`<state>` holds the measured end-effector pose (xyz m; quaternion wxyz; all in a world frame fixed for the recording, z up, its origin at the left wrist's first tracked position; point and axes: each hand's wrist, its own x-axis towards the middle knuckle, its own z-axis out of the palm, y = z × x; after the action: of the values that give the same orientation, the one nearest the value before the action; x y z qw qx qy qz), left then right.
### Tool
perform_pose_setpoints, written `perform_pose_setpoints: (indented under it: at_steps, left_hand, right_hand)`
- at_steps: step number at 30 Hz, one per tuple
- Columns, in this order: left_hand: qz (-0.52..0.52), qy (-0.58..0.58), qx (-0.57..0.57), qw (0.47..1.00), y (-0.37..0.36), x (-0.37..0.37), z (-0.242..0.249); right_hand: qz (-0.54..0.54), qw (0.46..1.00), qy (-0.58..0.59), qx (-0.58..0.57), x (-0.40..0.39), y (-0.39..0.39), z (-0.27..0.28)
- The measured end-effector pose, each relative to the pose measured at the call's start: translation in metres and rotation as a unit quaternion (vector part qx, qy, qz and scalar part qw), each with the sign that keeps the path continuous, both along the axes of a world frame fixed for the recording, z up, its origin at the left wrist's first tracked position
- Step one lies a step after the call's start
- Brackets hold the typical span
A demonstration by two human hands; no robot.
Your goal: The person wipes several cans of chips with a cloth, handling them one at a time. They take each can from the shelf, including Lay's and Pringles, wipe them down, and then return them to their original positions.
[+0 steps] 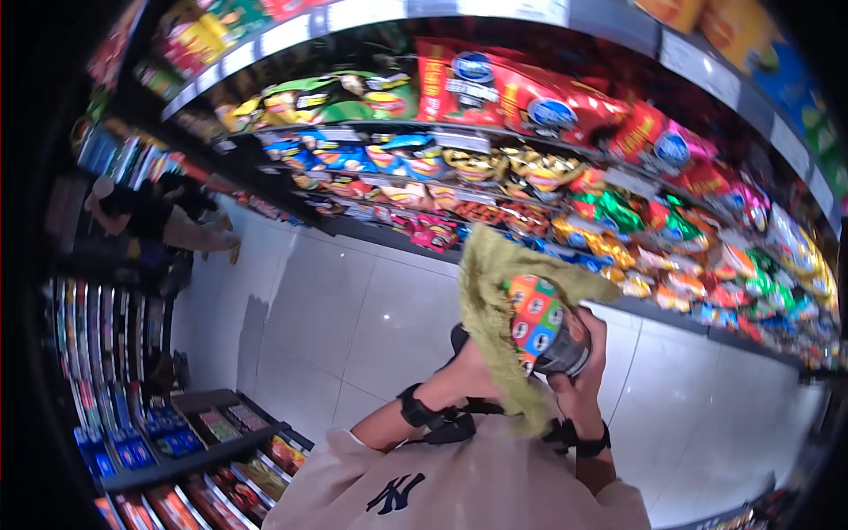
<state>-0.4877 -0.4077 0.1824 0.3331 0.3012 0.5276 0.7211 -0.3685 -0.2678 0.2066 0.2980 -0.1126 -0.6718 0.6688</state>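
Observation:
A rounded container with a grid of orange, red, green and blue squares and a dark, shiny side is held up in front of my chest. My right hand grips its dark side, thumb below and fingers around the right edge. A yellow-green cloth drapes over the container's left and upper side, one end hanging down. My left hand is at the left of the cloth and seems to hold it against the container; the cloth hides most of its fingers. Black straps circle both wrists.
Shelves of bagged snacks curve across the top and right. A pale tiled floor lies below. At left, another person is near more shelving. A display rack of small packets stands at lower left.

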Motion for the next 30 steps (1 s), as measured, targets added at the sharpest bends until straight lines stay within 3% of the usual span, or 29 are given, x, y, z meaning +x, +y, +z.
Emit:
perform_pose_setpoints:
  at_steps: [1, 2, 3, 4, 6, 8, 10, 12, 14, 17, 21, 22, 24, 26, 27, 29, 30]
  left_hand:
    - [0.029, 0.114, 0.014, 0.993, 0.018, -0.002, 0.031]
    - [0.027, 0.125, -0.012, 0.992, 0.024, -0.007, 0.036]
    - [0.025, 0.136, -0.039, 0.99, 0.03, -0.013, 0.04]
    - [0.03, 0.25, -0.058, 0.966, 0.036, -0.025, 0.044]
    - [0.05, 0.242, -0.104, 0.963, 0.028, -0.035, 0.039]
    - [-0.032, 0.125, -0.023, 0.991, 0.015, -0.04, 0.02]
    - [-0.149, 0.096, 0.0, 0.984, -0.003, -0.041, 0.001]
    - [-0.227, 0.054, -0.005, 0.972, -0.019, -0.031, -0.02]
    - [-0.201, -0.004, -0.009, 0.98, -0.036, -0.019, -0.028]
    - [-0.152, -0.035, -0.08, 0.985, -0.055, -0.008, -0.033]
    - [-0.207, -0.036, -0.102, 0.972, -0.062, -0.012, -0.028]
    - [-0.225, -0.068, -0.149, 0.96, -0.063, -0.011, -0.039]
    - [-0.235, -0.102, -0.197, 0.947, -0.063, -0.016, -0.044]
    - [-0.215, -0.124, -0.17, 0.954, -0.064, -0.017, -0.075]
    - [-0.238, -0.119, -0.161, 0.95, -0.063, -0.024, -0.069]
    - [-0.153, -0.279, -0.204, 0.926, -0.071, -0.033, -0.051]
    - [-0.168, -0.274, -0.202, 0.925, -0.074, -0.043, -0.049]
  right_hand:
    - [-0.041, 0.998, -0.012, 0.049, -0.007, -0.009, -0.013]
    - [-0.042, 0.999, -0.013, -0.006, -0.011, -0.011, -0.015]
    - [-0.01, 0.994, -0.066, 0.081, -0.016, -0.004, -0.011]
    - [0.015, 0.978, -0.117, 0.17, -0.018, 0.008, -0.002]
    - [0.04, 0.946, -0.14, 0.29, -0.019, 0.022, 0.015]
    - [0.032, 0.972, -0.141, 0.184, -0.019, 0.024, 0.011]
    - [0.031, 0.98, -0.084, 0.176, -0.027, 0.015, 0.017]
    - [0.158, 0.944, -0.073, 0.281, -0.034, 0.019, 0.023]
    - [0.321, 0.909, -0.091, 0.25, -0.04, 0.027, -0.002]
    - [0.391, 0.896, -0.141, 0.157, -0.045, 0.019, -0.011]
    - [0.469, 0.873, -0.135, 0.009, -0.05, 0.005, -0.021]
    - [0.498, 0.853, -0.132, 0.078, -0.054, 0.005, -0.026]
    - [0.461, 0.868, -0.152, 0.105, -0.055, 0.009, -0.022]
    - [0.433, 0.881, -0.184, 0.038, -0.057, 0.009, -0.02]
    - [0.396, 0.901, -0.173, 0.026, -0.058, 0.006, -0.019]
    - [0.344, 0.925, -0.163, 0.016, -0.062, 0.002, -0.029]
    - [0.3, 0.944, -0.123, 0.066, -0.066, 0.0, -0.04]
